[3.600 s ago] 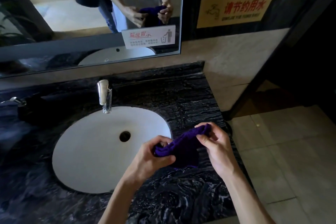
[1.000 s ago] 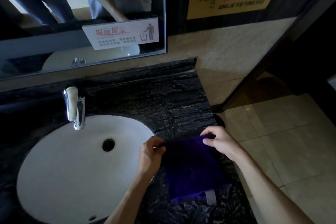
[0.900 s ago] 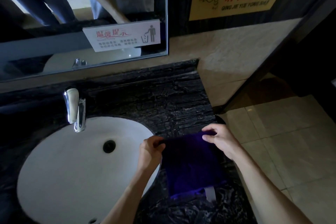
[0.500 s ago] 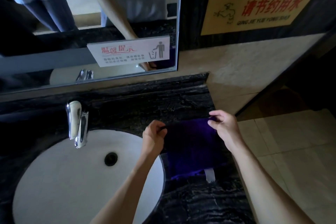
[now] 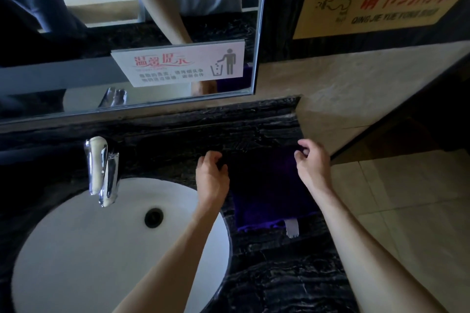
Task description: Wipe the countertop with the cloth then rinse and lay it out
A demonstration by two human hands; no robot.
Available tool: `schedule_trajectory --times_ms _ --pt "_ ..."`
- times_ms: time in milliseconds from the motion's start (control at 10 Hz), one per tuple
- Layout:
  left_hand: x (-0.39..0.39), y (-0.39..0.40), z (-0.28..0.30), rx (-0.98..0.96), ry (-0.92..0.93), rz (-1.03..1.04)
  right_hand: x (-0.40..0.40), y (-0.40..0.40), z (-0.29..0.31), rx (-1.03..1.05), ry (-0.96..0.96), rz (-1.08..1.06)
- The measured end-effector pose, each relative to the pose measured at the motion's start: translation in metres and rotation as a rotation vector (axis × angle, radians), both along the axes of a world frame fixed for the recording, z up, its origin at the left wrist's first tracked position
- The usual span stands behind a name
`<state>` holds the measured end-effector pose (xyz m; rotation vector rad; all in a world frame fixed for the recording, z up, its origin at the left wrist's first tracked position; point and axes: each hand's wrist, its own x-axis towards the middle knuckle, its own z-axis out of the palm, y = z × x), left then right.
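Observation:
A dark purple cloth lies spread flat on the black marbled countertop, just right of the sink. A white label sticks out at its near edge. My left hand pinches the cloth's far left corner, low against the counter. My right hand pinches the far right corner, near the counter's right end. Both far corners are partly hidden under my fingers.
A white oval sink with a chrome faucet fills the left. A mirror with a notice sticker hangs behind it. The counter ends at a beige wall; tiled floor lies to the right.
The cloth went from bunched between my hands to stretched out. Both hands have drawn its far edge away from me and lowered it onto the counter.

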<state>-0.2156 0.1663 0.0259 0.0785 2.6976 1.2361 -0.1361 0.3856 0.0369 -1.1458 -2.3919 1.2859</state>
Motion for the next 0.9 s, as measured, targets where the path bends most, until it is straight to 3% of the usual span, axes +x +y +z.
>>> schedule_trajectory --times_ms 100,200,400,900 --pt "0.033 -0.002 -0.009 -0.151 0.297 -0.283 0.024 -0.021 -0.006 0.375 -0.015 0.217" --pt "0.068 -0.008 -0.028 -0.432 0.402 -0.598 0.058 -0.043 -0.034 0.651 -0.090 0.513" --pt "0.081 -0.020 -0.043 -0.590 0.322 -0.666 0.081 -0.039 -0.050 0.704 -0.294 0.621" --pt "0.097 -0.026 -0.030 -0.520 0.243 -0.623 0.091 -0.057 -0.042 0.689 -0.340 0.562"
